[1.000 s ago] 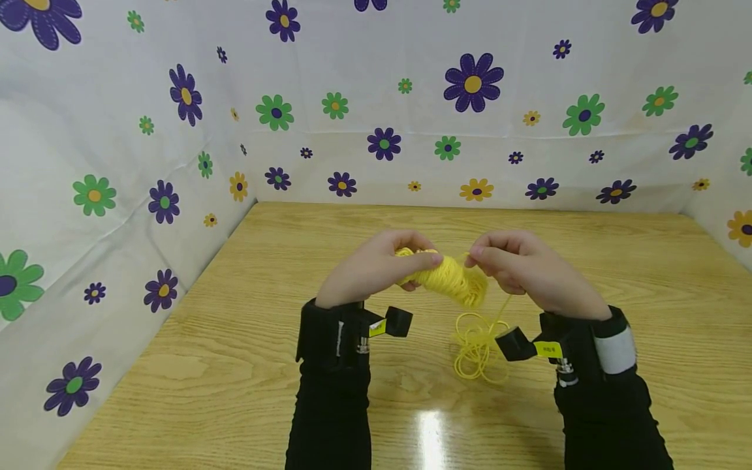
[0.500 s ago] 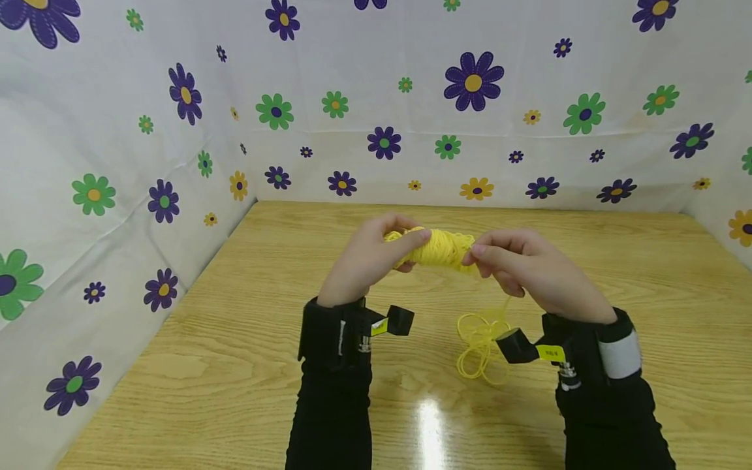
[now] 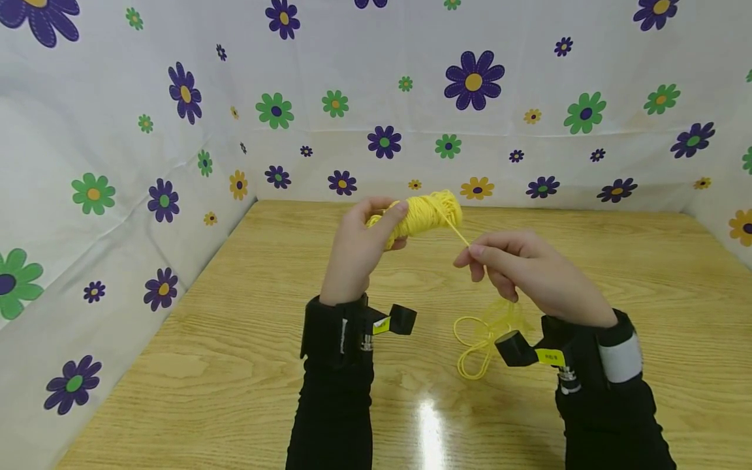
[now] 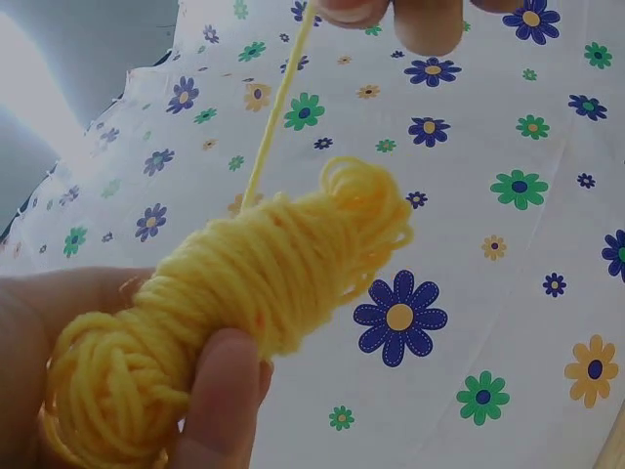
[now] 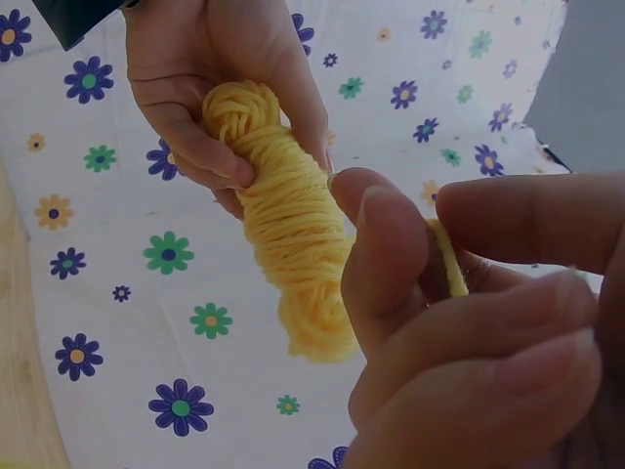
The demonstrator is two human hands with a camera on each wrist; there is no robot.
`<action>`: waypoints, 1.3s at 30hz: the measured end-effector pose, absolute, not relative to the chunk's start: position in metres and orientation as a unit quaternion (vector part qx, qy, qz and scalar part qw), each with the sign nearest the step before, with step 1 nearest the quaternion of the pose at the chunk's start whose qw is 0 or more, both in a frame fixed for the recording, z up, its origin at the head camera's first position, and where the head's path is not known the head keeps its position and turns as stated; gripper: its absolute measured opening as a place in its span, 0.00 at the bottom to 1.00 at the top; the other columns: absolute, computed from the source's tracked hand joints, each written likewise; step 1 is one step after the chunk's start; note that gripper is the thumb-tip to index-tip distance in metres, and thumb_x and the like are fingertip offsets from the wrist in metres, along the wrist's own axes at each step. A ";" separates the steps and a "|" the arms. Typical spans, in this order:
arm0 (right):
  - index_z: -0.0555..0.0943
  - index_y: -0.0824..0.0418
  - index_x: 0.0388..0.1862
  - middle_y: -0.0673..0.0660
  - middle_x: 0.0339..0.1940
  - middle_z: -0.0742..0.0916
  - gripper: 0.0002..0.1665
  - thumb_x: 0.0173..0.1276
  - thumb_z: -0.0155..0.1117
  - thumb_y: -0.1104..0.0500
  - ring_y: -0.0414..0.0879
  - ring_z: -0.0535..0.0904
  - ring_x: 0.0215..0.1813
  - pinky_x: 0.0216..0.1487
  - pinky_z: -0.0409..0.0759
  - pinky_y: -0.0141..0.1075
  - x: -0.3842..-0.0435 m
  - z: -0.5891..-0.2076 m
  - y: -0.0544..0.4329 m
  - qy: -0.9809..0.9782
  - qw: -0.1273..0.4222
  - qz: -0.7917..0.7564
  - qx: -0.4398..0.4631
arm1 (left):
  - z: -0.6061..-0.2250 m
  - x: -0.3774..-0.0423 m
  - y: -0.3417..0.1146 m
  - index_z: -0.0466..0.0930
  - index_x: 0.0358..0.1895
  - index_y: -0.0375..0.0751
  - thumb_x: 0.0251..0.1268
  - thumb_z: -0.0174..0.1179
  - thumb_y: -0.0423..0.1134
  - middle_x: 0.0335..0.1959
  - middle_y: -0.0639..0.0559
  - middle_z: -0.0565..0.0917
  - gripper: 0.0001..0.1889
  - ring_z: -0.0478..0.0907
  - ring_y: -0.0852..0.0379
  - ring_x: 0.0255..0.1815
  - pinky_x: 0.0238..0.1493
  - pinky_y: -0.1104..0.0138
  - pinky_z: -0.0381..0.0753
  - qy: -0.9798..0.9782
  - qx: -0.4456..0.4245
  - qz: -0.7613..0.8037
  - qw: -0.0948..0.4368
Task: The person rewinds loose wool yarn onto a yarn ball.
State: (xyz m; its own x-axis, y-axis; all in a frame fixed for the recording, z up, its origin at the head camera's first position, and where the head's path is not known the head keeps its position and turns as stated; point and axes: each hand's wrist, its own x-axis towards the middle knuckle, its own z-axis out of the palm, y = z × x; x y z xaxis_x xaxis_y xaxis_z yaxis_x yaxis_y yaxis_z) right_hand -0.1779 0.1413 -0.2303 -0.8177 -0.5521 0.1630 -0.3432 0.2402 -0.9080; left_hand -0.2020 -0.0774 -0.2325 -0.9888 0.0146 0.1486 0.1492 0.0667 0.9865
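Note:
My left hand (image 3: 358, 245) grips one end of a yellow yarn skein (image 3: 424, 215), thumb on the near side, and holds it up over the table. In the left wrist view the yarn skein (image 4: 264, 269) is wound crosswise round its middle, with looped ends. A taut strand (image 3: 454, 228) runs from the skein to my right hand (image 3: 523, 271), which pinches it between thumb and forefinger. The right wrist view shows a short piece of the strand (image 5: 447, 259) among the right fingers. Below that hand, loose yarn loops (image 3: 472, 359) lie on the table, partly hidden by the wrist camera.
The wooden table (image 3: 223, 326) spreads under both arms. A white flowered cloth (image 3: 352, 78) hangs behind it and along the left side. Each wrist wears a black strap with a small camera (image 3: 402, 320).
The left hand has raised the skein and tilted its free end upward, away from the right hand. A straight strand now spans the gap. The right hand has barely moved; the loops below have shifted.

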 end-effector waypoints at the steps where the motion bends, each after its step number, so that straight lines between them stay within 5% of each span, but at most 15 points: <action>1: 0.77 0.72 0.44 0.58 0.27 0.77 0.19 0.75 0.44 0.58 0.45 0.63 0.16 0.17 0.68 0.35 -0.178 -0.230 0.141 0.783 0.097 -0.544 -0.286 | -0.232 -0.202 -0.078 0.73 0.51 0.33 0.65 0.56 0.42 0.45 0.42 0.73 0.18 0.77 0.51 0.38 0.40 0.66 0.82 -0.722 -0.054 -0.688 0.053; 13: 0.78 0.71 0.42 0.57 0.25 0.76 0.18 0.75 0.44 0.59 0.44 0.62 0.15 0.17 0.67 0.34 -0.183 -0.234 0.141 0.787 0.129 -0.526 -0.297 | -0.227 -0.202 -0.081 0.71 0.50 0.30 0.68 0.52 0.38 0.42 0.44 0.74 0.15 0.75 0.56 0.32 0.37 0.70 0.81 -0.636 -0.087 -0.766 0.016; 25: 0.75 0.70 0.44 0.60 0.27 0.74 0.17 0.75 0.43 0.58 0.42 0.62 0.15 0.16 0.66 0.32 -0.190 -0.239 0.139 0.793 0.148 -0.511 -0.297 | -0.224 -0.197 -0.083 0.69 0.51 0.28 0.70 0.47 0.37 0.40 0.45 0.73 0.15 0.72 0.55 0.34 0.36 0.70 0.79 -0.649 -0.172 -0.733 -0.109; 32: 0.71 0.72 0.49 0.59 0.30 0.74 0.14 0.68 0.45 0.68 0.43 0.66 0.20 0.19 0.69 0.32 -0.189 -0.240 0.145 0.797 0.165 -0.523 -0.254 | -0.226 -0.196 -0.084 0.72 0.50 0.26 0.69 0.48 0.35 0.41 0.43 0.74 0.15 0.73 0.54 0.32 0.34 0.67 0.79 -0.695 -0.233 -0.661 -0.161; 39: 0.73 0.72 0.38 0.58 0.28 0.74 0.07 0.65 0.50 0.67 0.43 0.69 0.20 0.16 0.69 0.31 -0.192 -0.242 0.146 0.791 0.167 -0.528 -0.261 | -0.227 -0.197 -0.084 0.75 0.44 0.30 0.67 0.51 0.35 0.43 0.42 0.73 0.11 0.72 0.51 0.33 0.33 0.63 0.80 -0.731 -0.278 -0.599 -0.171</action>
